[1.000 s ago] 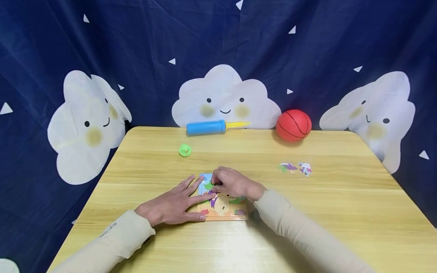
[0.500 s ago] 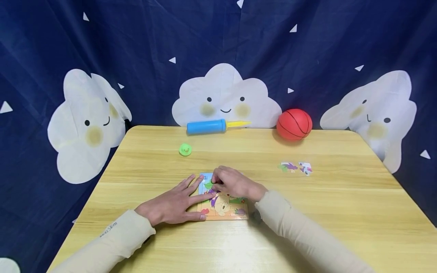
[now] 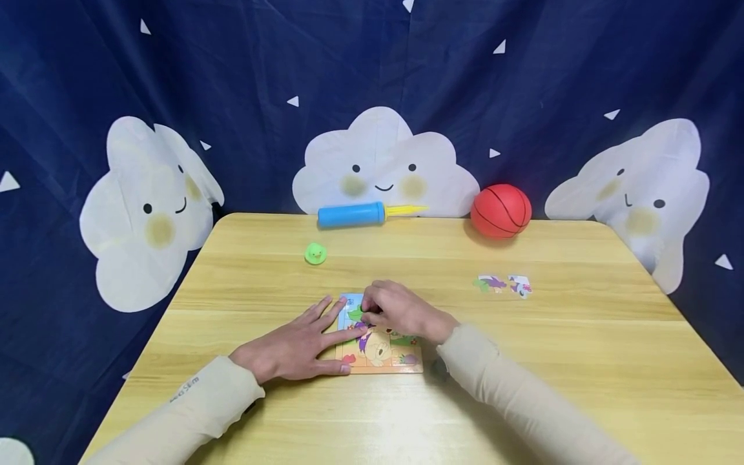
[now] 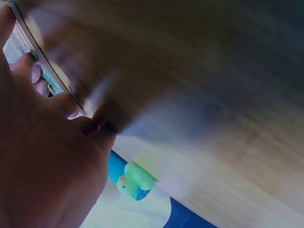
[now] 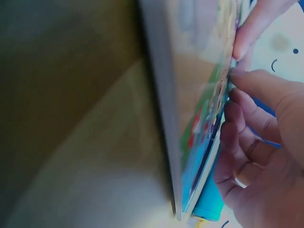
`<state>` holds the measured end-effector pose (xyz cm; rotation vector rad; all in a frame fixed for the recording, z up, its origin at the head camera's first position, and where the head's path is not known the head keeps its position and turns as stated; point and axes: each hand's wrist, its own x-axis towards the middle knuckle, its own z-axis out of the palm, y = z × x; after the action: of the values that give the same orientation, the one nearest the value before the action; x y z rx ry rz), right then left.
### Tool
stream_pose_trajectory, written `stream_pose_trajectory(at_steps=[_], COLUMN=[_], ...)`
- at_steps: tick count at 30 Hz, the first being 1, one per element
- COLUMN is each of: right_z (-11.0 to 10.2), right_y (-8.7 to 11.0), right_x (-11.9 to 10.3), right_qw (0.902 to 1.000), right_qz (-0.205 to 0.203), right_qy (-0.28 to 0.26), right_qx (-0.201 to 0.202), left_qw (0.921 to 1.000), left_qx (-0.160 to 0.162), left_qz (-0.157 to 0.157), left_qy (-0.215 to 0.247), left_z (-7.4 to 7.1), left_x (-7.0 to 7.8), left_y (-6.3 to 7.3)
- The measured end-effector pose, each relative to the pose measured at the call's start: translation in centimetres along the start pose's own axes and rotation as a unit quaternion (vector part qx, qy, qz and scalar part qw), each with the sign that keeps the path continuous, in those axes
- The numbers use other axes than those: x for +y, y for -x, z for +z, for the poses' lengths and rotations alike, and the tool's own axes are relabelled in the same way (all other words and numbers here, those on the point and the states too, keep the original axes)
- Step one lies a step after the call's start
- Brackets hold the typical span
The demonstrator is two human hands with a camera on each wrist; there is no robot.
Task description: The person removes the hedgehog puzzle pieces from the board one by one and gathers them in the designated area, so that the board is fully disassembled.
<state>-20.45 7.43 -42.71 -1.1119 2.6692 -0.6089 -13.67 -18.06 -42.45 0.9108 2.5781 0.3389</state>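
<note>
A jigsaw puzzle (image 3: 380, 369) in a shallow frame lies flat on the table in the head view, printed with a cartoon figure, green leaves and a blue corner. Across its left edge rests my left hand (image 3: 293, 349), fingers spread and straight. My right hand (image 3: 401, 311) is over the puzzle's upper part, its fingers curled. Its thumb (image 5: 266, 85) and fingertips come together at the puzzle surface and pinch a puzzle piece that they mostly hide. Two loose puzzle pieces lie to the right, one purple and green (image 3: 491, 283), the other white and purple (image 3: 520, 286).
A green rubber duck (image 3: 316, 254) sits behind the puzzle to the left. Along the table's back edge are a blue hand pump (image 3: 351, 214) with a yellow nozzle and a red ball (image 3: 501, 211). Behind the wooden table (image 3: 302, 423) hangs a dark blue cloud-patterned curtain (image 3: 250, 77).
Both hands stay almost in the same place over the puzzle. The loose pieces, duck, pump and ball have not moved; the head view shifts only slightly.
</note>
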Motion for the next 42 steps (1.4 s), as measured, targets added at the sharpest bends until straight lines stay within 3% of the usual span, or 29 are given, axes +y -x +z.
stream_pose_trajectory(at_steps=[5, 10, 28, 42], right_z=[0.1, -0.2, -2.2, -3.8], right_y=[0.2, 0.5, 2.7, 5.4], right_x=[0.3, 1.2, 4.7, 8.0], right_qw=[0.9979, 0.9973, 0.9979, 0.9958], right_qz=[-0.038, -0.050, -0.011, 0.018], right_qy=[0.043, 0.029, -0.022, -0.013], right_qx=[0.029, 0.045, 0.060, 0.089], left_qw=[1.0000, 1.0000, 1.0000, 0.9999], left_qx=[-0.002, -0.001, -0.004, -0.008], left_qz=[-0.001, -0.001, -0.002, -0.008], left_qy=[0.002, 0.004, 0.004, 0.006], left_z=[-0.1, 0.0, -0.1, 0.1], left_x=[0.0, 0.0, 0.2, 0.2], left_y=[0.0, -0.1, 0.0, -0.2])
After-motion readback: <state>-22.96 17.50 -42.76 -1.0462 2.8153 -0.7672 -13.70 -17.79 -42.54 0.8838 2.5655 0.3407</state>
